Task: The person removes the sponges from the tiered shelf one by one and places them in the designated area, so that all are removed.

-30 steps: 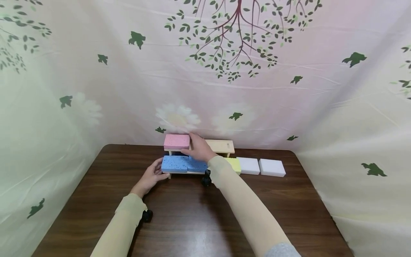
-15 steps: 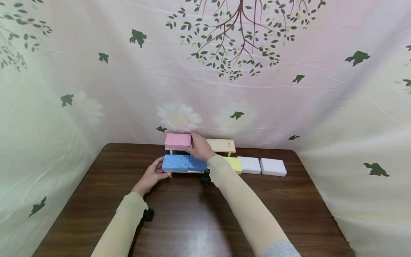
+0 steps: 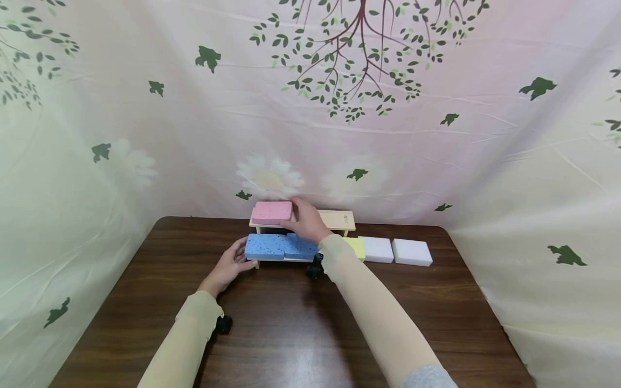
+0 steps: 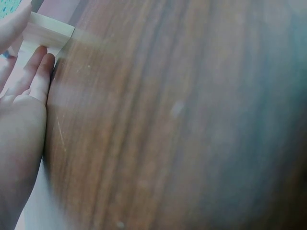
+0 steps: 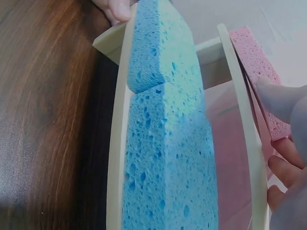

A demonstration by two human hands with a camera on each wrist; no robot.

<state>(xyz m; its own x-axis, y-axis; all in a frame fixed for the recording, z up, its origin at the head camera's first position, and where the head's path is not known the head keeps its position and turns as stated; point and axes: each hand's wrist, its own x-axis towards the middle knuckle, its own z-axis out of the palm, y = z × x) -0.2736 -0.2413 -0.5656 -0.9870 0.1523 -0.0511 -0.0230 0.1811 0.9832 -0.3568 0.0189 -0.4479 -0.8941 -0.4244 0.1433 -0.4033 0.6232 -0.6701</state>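
Slides the pink sponge [image 3: 273,213] a touch to the right along the far wooden shelf [image 3: 337,220], now set a little in from the left end rather than flush with it as half a second ago. Holds it by its right end with the right hand [image 3: 309,220], thumb against the near face and the other fingers curled at the end and far side, so clamped on the sponge. Shows, from the right wrist, a thin dark gap between sponge and board; cannot tell lifted from merely tilted. Uncovers, with the hand further right, more of the right blue sponge [image 3: 301,246], butted against the left blue sponge [image 3: 265,246] on the near wooden shelf [image 5: 117,143]. Grips the left end of the near wooden shelf with the left hand [image 3: 229,268], thumb at the near edge and fingers around the left side, seemingly bracing it. Suggests fine positioning, with release not yet made. Leaves the yellow block [image 3: 356,248], left white block [image 3: 377,250] and right white block [image 3: 412,252] untouched to the right.
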